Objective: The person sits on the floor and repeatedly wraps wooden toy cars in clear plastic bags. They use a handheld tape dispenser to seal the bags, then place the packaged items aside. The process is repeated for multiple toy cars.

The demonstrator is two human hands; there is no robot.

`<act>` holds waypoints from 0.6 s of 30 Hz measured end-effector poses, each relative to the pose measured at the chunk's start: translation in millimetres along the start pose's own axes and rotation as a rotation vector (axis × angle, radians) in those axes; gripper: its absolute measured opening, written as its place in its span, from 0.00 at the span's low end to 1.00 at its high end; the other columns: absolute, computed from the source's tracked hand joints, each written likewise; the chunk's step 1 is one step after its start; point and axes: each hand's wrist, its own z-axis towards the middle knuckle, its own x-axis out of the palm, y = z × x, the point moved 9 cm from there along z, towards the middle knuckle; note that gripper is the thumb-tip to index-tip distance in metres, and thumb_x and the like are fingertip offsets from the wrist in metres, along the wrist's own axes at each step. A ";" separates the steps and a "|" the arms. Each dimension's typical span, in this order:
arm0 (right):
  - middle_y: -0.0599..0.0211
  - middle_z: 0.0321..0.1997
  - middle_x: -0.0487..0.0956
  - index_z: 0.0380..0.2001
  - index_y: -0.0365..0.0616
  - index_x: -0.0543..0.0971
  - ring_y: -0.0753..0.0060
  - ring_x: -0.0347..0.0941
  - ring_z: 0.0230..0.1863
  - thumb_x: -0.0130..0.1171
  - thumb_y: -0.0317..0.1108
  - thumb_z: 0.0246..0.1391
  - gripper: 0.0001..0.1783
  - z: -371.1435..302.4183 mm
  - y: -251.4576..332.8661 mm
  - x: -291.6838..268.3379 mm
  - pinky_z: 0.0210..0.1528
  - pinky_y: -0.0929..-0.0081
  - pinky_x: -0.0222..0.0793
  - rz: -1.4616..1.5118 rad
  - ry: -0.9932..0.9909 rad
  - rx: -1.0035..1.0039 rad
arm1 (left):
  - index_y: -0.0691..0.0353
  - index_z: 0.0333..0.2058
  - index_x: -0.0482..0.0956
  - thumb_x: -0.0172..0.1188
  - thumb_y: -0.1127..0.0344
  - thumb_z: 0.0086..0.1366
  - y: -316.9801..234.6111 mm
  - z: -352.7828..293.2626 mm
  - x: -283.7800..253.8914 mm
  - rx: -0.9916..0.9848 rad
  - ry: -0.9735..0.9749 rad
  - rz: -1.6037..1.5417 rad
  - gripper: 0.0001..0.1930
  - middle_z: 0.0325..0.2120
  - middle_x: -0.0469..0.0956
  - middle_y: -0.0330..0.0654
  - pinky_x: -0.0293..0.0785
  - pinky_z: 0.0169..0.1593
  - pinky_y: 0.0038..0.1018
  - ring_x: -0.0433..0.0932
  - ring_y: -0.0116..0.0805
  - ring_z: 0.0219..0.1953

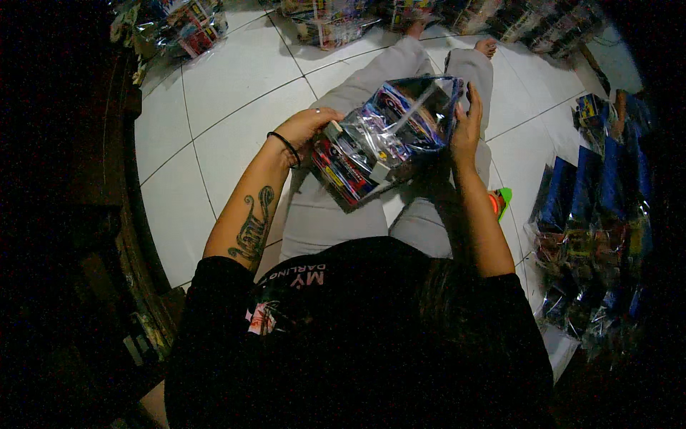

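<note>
A clear plastic-wrapped pack of printed boxes or packets (411, 132) rests above my lap, tilted, with shiny film over dark blue, red and white printing. My left hand (312, 127) grips its left end, thumb on top and the other fingers hidden beneath or behind it. At the opposite end, my right hand (468, 136) holds the pack's right edge, its fingers fairly straight and pointing away from me. Pale strips, which look like tape or flaps, show on the near left side of the pack.
My legs in grey trousers (336, 229) stretch over white floor tiles (236, 107). More wrapped packs (332, 25) line the far side. Blue-topped packs (557, 193) stand in rows at the right. Near my right forearm lies a small green and orange object (504, 204). Dark furniture edges the left.
</note>
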 end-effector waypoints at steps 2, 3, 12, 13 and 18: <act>0.52 0.61 0.62 0.58 0.35 0.63 0.55 0.55 0.64 0.42 0.43 0.62 0.27 -4.3 -10.5 6.2 0.66 0.67 0.45 0.020 -0.002 0.036 | 0.61 0.41 0.70 0.58 0.63 0.59 -12.4 3.3 -7.6 0.120 -0.103 0.297 0.13 0.27 0.73 0.36 0.68 0.29 0.19 0.72 0.25 0.25; 0.52 0.61 0.62 0.57 0.35 0.63 0.56 0.55 0.64 0.41 0.43 0.62 0.26 -7.0 -15.1 5.4 0.66 0.67 0.45 0.013 -0.022 0.052 | 0.61 0.43 0.69 0.59 0.62 0.59 -24.5 1.3 -8.3 0.241 -0.142 0.230 0.17 0.31 0.73 0.38 0.68 0.33 0.21 0.72 0.26 0.30; 0.55 0.61 0.63 0.54 0.37 0.67 0.58 0.57 0.62 0.43 0.41 0.63 0.23 -9.0 -33.6 13.2 0.65 0.67 0.46 -0.023 -0.060 0.127 | 0.66 0.54 0.66 0.68 0.47 0.48 -62.5 -41.2 50.5 0.447 0.022 0.696 0.39 0.49 0.72 0.54 0.62 0.58 0.32 0.70 0.43 0.53; 0.54 0.61 0.63 0.54 0.38 0.67 0.58 0.57 0.62 0.43 0.41 0.63 0.23 -9.7 -33.9 12.6 0.64 0.66 0.46 -0.043 -0.057 0.133 | 0.66 0.55 0.65 0.69 0.45 0.46 -64.2 -43.4 52.8 0.399 0.019 0.728 0.42 0.49 0.71 0.55 0.61 0.58 0.32 0.69 0.44 0.54; 0.53 0.62 0.62 0.54 0.40 0.68 0.55 0.57 0.62 0.43 0.43 0.62 0.22 -4.8 -59.7 5.6 0.64 0.64 0.47 -0.108 -0.017 0.197 | 0.60 0.63 0.49 0.69 0.34 0.35 -101.7 -120.4 90.6 1.091 -0.579 1.007 0.61 0.62 0.47 0.61 0.37 0.63 0.56 0.49 0.58 0.64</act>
